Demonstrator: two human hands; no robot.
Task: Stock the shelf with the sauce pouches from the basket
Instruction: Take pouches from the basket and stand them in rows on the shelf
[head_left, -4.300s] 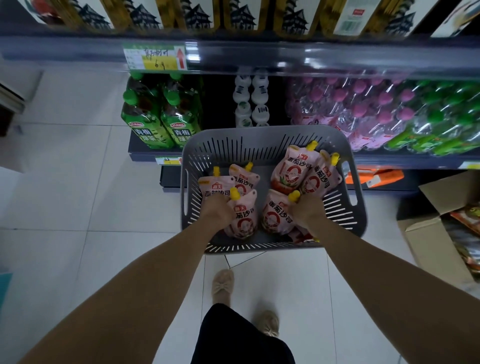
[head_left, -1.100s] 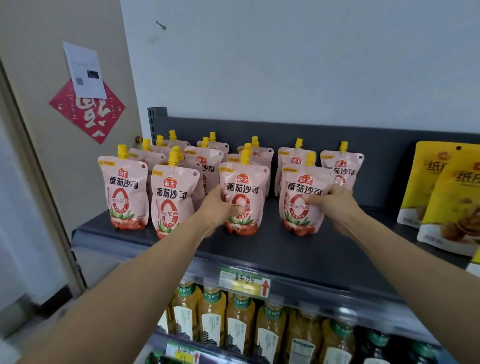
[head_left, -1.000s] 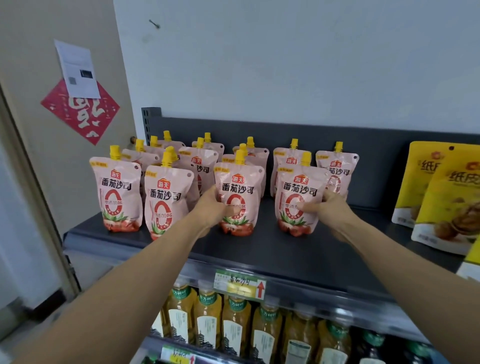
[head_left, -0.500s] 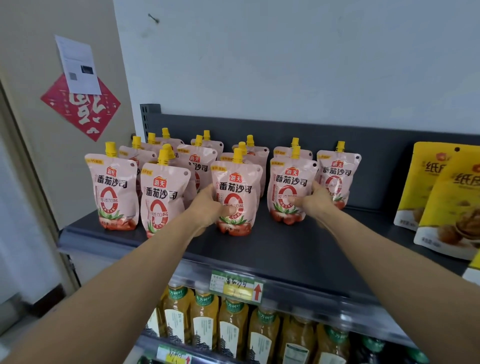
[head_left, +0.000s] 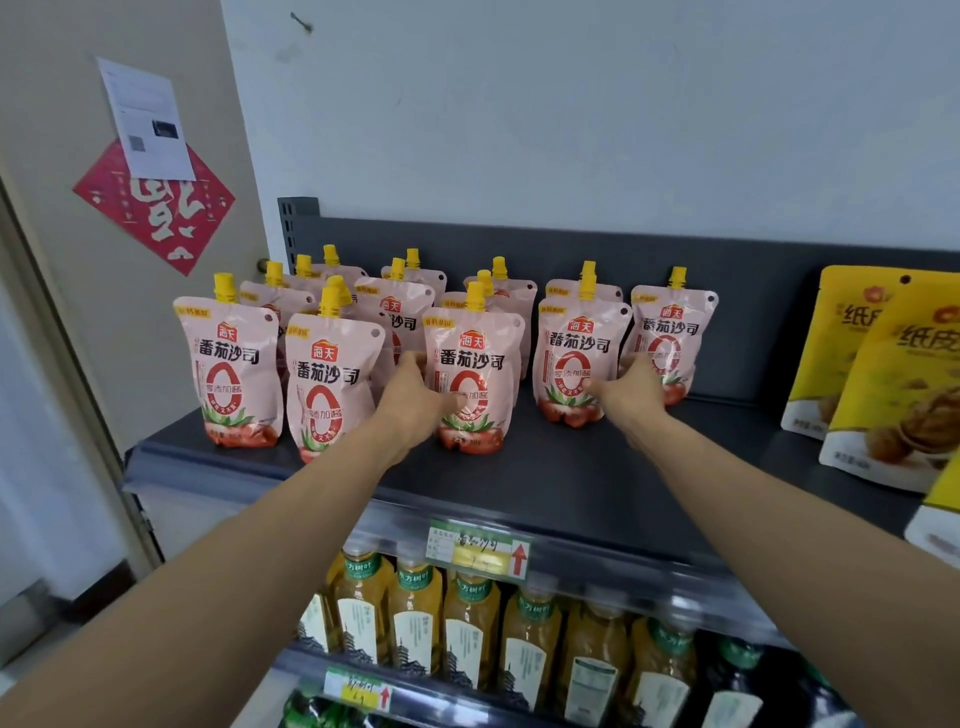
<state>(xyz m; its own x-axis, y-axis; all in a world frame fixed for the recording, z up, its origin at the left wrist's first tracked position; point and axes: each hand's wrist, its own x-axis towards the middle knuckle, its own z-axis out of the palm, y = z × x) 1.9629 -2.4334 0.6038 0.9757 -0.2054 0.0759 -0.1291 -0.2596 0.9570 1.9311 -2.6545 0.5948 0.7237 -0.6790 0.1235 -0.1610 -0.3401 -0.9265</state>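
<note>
**Both hands on front-row pouches, top shelf**

Your left hand (head_left: 415, 402) grasps the centre pouch (head_left: 475, 364) by its left edge. The thumb lies across the printed front; the other fingers go behind the pouch and are hidden. Your right hand (head_left: 631, 389) grasps the right pouch (head_left: 574, 348) by its right edge, thumb on the front, fingers tucked behind and out of sight. Both pouches stand upright with their bases on the dark shelf (head_left: 545, 483). The right pouch sits further back than the centre one, just in front of another whose top shows behind it.

The other sauce pouches (head_left: 231, 364) stand upright in rows on the left half of the same shelf. The front ones cover most of the back rows, so only yellow caps and top corners show and you cannot get a count. Your right hand partly hides one pouch just beyond it.

Yellow snack bags (head_left: 883, 374) stand at the right end of the shelf, cut off by the frame edge. The price tag (head_left: 478, 551) on the shelf lip has blurred, unreadable handwriting. Tea bottles (head_left: 470, 629) on the tier below are blurred, with caps partly behind the lip. A red paper diamond (head_left: 156, 213) hangs on the left wall, with a white sheet (head_left: 148, 119) overlapping its top; the print is too small to read.
</note>
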